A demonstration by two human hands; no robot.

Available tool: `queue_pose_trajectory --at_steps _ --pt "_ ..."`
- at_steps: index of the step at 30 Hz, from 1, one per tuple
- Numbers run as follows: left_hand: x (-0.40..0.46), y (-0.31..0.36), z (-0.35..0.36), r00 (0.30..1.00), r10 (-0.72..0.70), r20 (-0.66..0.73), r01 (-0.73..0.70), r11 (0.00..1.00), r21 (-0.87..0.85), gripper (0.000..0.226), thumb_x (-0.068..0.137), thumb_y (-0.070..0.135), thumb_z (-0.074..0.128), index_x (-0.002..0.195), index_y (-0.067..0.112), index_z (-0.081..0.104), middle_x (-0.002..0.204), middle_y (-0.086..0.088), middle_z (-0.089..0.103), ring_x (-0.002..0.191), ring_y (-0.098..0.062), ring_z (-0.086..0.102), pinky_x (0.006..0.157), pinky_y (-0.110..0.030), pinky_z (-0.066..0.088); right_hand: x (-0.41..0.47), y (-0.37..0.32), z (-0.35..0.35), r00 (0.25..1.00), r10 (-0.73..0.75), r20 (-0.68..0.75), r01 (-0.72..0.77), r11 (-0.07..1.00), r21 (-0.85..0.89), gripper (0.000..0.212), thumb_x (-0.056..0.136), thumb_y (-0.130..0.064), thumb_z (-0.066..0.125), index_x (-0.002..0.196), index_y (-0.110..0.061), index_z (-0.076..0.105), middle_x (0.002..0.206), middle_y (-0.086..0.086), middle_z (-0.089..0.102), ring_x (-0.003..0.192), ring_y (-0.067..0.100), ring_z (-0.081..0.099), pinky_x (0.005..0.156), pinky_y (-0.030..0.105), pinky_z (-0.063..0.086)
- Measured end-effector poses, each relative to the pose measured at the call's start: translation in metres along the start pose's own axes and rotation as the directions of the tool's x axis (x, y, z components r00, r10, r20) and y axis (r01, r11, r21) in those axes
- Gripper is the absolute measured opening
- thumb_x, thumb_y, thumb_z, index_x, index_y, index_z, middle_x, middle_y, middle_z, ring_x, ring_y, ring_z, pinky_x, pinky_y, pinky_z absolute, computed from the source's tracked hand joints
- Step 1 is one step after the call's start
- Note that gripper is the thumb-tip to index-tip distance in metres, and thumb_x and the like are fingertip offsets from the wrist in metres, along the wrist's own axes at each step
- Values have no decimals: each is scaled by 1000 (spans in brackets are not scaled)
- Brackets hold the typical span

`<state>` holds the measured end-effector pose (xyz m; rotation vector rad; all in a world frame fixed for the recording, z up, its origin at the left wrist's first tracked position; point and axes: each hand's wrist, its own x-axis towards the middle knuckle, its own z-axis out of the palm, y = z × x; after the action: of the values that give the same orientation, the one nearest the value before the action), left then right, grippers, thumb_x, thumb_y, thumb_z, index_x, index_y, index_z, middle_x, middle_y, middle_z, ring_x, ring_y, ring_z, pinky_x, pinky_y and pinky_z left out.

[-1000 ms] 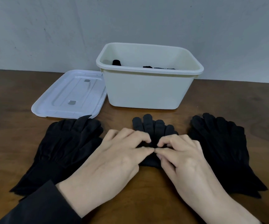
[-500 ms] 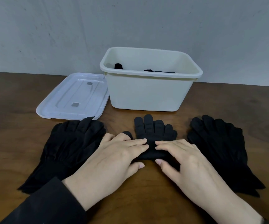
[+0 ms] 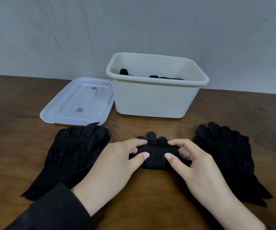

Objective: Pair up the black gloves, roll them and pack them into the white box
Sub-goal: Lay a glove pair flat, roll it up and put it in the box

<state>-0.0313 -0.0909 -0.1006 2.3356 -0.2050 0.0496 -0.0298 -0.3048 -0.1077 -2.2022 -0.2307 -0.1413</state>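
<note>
A wooden table [image 3: 17, 113] bears the open white box [image 3: 152, 98], with black fabric inside, and its lid [image 3: 79, 102] beside. Flat gloves lie left [image 3: 74, 153] and right [image 3: 230, 156]. Between them, the left hand [image 3: 117, 161] and right hand [image 3: 195, 163] pinch a half-rolled glove bundle [image 3: 157, 155], fingers curled over it.

Black gloves [image 3: 77, 153] lie on a brown wood-grain table [image 3: 14, 130] by a cream-white box [image 3: 152, 100].

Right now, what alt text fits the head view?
Both hands, left hand and right hand, grip a half-rolled black glove bundle on a wooden table. Flat glove piles lie either side; behind stand an open white box holding dark items and its lid.
</note>
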Motion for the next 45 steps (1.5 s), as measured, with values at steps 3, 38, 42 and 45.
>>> queue_pose_trajectory --at_steps 3,38,42,45 --pt "4 -1 1 999 4 -42 0 996 93 40 94 46 58 134 49 53 86 19 59 86 3 58 79 -9 43 3 6 4 998 -25 -49 19 992 -122 29 86 -40 70 113 -43 60 79 -14 58 82 3 56 72 12 44" --pt "1 -2 -1 997 70 -17 -68 993 96 35 90 54 58 124 48 57 113 29 59 110 9 51 101 -20 42 0 -7 -2 998 -49 45 54 991 -119 27 88 -44 66 113 -47 58 101 -25 64 68 -6 59 71 10 44" --pt "2 -2 3 984 178 -21 -169 961 218 39 92 55 52 130 47 52 119 27 51 114 8 42 105 -21 35 1 -2 0 953 -302 -10 266 854 -448 16 94 -39 63 109 -35 66 114 -24 57 109 -1 53 103 32 38" --pt "2 -4 5 978 208 -15 -193 932 306 52 89 66 31 131 46 53 118 27 50 111 6 42 102 -25 37 -5 -6 4 895 -426 134 433 753 -497 26 94 -38 58 113 -27 74 124 -15 64 116 2 57 110 34 40"
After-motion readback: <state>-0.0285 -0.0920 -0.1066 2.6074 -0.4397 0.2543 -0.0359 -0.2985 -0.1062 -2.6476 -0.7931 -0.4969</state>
